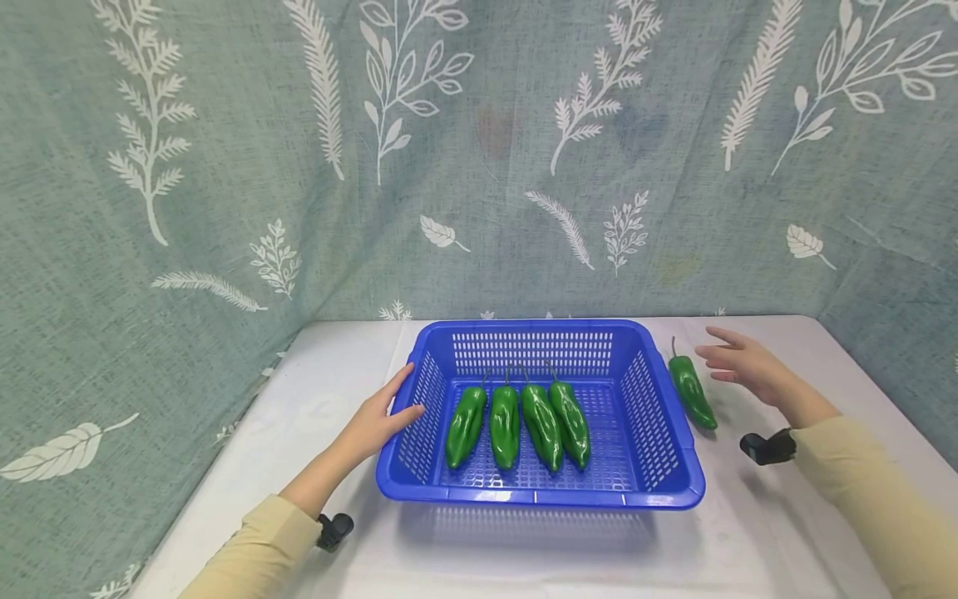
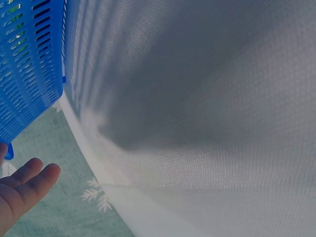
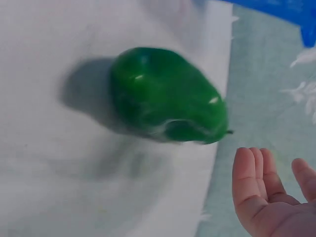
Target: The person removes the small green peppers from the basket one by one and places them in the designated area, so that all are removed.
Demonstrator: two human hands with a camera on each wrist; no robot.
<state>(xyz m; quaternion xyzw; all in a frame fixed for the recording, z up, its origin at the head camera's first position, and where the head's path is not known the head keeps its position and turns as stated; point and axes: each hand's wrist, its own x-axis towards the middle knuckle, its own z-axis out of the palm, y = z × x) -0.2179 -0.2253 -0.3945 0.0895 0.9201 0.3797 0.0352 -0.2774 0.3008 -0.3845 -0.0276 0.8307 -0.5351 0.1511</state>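
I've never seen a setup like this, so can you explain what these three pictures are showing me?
There's no machine here, just a person working bare-handed. The wide picture comes from a camera worn on the head; the other two come from small black cameras, one on each wrist. On the white table sits a blue basket with four green peppers inside. A fifth pepper lies just right of it. The left hand touches the basket's left rim; the right hand hovers beside the fifth pepper, holding nothing.

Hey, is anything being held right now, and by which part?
The left hand is at the blue basket's left rim; whether it grips cannot be told. The right hand holds nothing.
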